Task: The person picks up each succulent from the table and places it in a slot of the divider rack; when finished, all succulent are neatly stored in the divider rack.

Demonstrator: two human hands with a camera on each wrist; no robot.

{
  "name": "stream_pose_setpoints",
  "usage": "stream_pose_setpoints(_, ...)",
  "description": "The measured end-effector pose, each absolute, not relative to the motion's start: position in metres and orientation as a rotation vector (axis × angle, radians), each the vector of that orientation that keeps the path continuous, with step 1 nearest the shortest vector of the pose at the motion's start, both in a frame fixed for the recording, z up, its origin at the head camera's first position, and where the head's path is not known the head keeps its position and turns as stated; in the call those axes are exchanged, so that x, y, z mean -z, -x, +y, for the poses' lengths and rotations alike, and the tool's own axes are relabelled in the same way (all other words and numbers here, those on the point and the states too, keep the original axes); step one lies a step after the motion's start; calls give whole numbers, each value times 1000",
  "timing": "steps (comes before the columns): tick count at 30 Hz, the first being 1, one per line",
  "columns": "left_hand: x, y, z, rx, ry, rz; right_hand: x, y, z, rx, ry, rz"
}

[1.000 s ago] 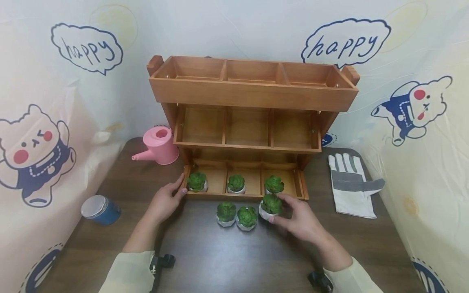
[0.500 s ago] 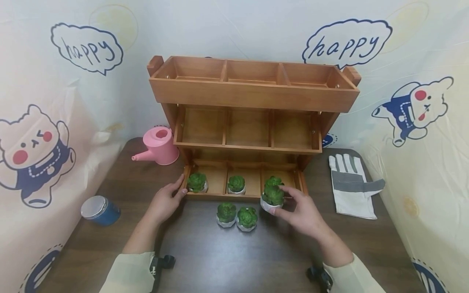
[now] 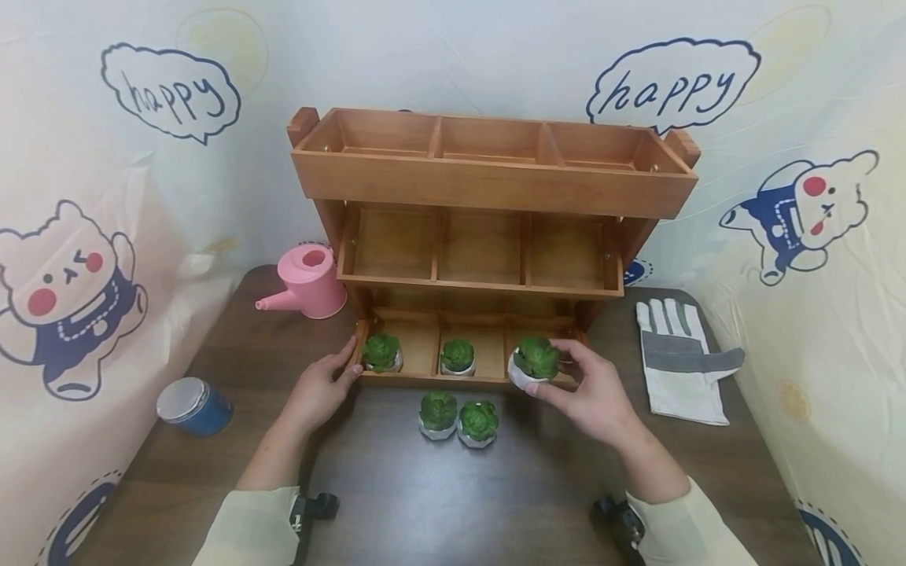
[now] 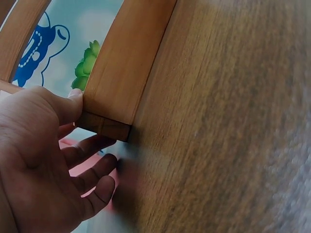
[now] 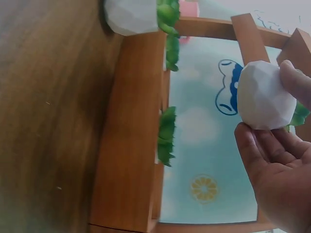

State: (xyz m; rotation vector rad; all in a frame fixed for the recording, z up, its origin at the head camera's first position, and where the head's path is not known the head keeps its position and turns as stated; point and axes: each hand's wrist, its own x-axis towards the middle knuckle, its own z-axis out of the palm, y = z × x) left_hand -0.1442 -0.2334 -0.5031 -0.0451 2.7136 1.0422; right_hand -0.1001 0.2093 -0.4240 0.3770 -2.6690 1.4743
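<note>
My right hand [image 3: 598,393] pinches the white faceted pot of a succulent [image 3: 535,360] between thumb and fingers. In the head view it overlaps the right compartment of the bottom tier of a three-tier wooden planter shelf [image 3: 491,179], hiding the succulent there. In the right wrist view the held pot [image 5: 265,97] stands out above the tier's front board [image 5: 129,136]. At the tier's left end my left hand [image 3: 322,393] grips the corner of the shelf, thumb on the front board [image 4: 119,63]. Potted succulents stand in the left compartment [image 3: 382,351] and middle compartment [image 3: 457,355].
Two more potted succulents, one on the left [image 3: 437,412] and one on the right [image 3: 478,421], stand together before the shelf. A pink watering can [image 3: 314,287] and a blue can [image 3: 201,410] are at the left. A work glove [image 3: 675,369] lies right.
My right hand has lifted its succulent from the table in front of the shelf, up and slightly right, over the bottom tier's right compartment. My left hand has stayed at the shelf corner.
</note>
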Motion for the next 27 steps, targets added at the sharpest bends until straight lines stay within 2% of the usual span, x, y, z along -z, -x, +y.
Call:
stream_pose_setpoints(18, 501, 143, -233, -1054, 95, 2676, 381, 112, 219, -1445, -321, -2497)
stream_pose_setpoints(27, 501, 142, -233, -1047, 89, 2690, 360, 127, 219, -1424, -397, -2409)
